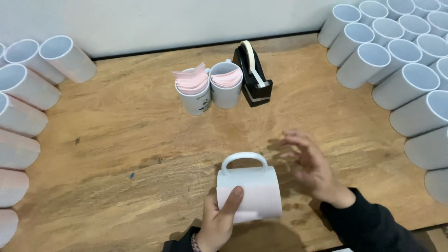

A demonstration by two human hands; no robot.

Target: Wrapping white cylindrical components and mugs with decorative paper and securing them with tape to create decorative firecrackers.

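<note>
Left hand [219, 217]: nearest the camera, at the near edge of the counter [116, 140]; its thumb presses a pale sheet [254, 200] flat against the mug, the other fingers tucked under and hidden.
Mug [249, 189]: white, lying on its side just beyond the left hand, handle [244, 161] arched up and away (toward the far wall); its long axis runs left to right.
Right hand [310, 168]: just right of the mug, not touching it, fingers spread and loose, holding nothing.
Nearer hand: the left, already on the mug.
Middle distance: two upright mugs [210, 91] stuffed with pink sheets, a black tape dispenser [254, 77] touching the right one.
Far sides: rows of blank white mugs [401, 60] lying stacked, right and left.
</note>
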